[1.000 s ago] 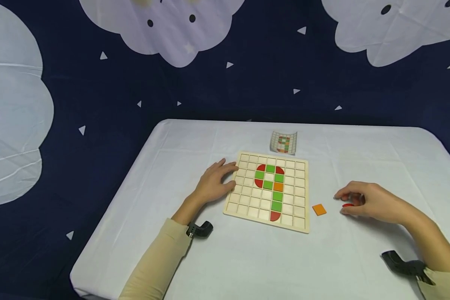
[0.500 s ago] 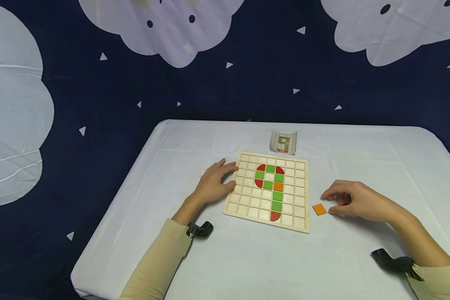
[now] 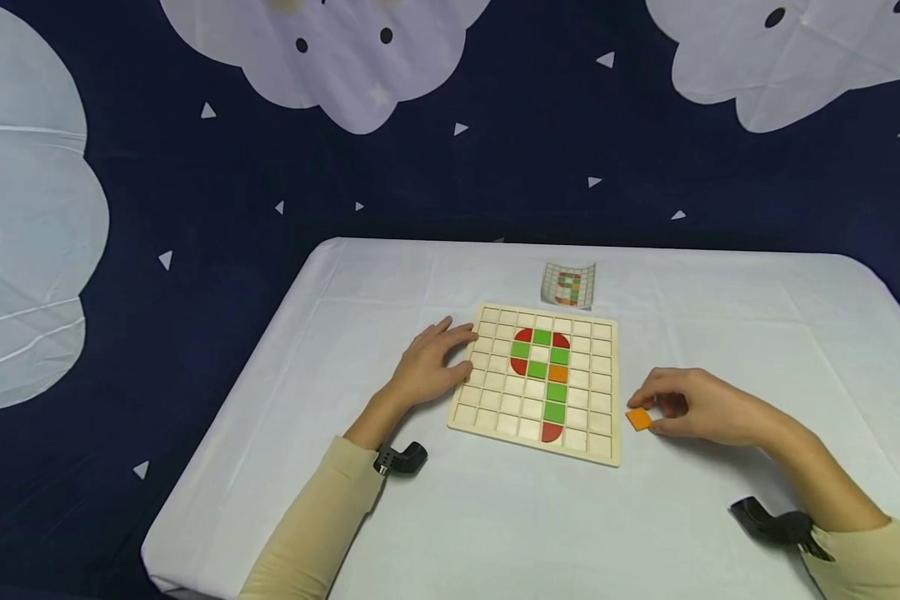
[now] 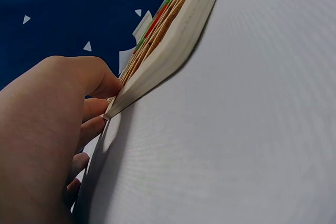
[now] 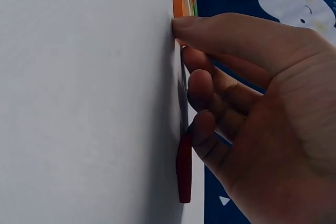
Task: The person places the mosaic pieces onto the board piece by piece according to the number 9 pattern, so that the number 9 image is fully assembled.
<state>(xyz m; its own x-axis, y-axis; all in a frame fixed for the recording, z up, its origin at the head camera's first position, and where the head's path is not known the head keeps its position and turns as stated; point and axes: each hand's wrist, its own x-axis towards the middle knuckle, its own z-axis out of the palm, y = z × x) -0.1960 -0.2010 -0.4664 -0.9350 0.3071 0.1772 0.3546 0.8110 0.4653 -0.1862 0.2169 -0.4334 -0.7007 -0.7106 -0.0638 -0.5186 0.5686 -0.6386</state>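
Observation:
A pale wooden grid board (image 3: 495, 400) lies on the white table, with green, red and orange tiles set in its squares. At its left edge rests my left hand (image 3: 427, 367), fingers and thumb spread and touching the rim (image 4: 173, 51). Right of the board, my right hand (image 3: 708, 408) pinches a loose orange square tile (image 3: 639, 418) between thumb and forefinger. The right wrist view shows the thumb against this orange tile (image 5: 178, 6), low at the tabletop. A dark red piece (image 5: 184, 169) lies beneath the same hand, hidden from the head view.
A small curled picture card (image 3: 567, 286) showing a coloured grid pattern lies behind the board. White cloth covers the table (image 3: 390, 283). Behind it hangs a dark blue cloth (image 3: 420, 183) with white clouds and triangles.
My right hand has moved left from over the red piece to the orange tile, and its thumb and forefinger have come around it. The left hand and the board stay put.

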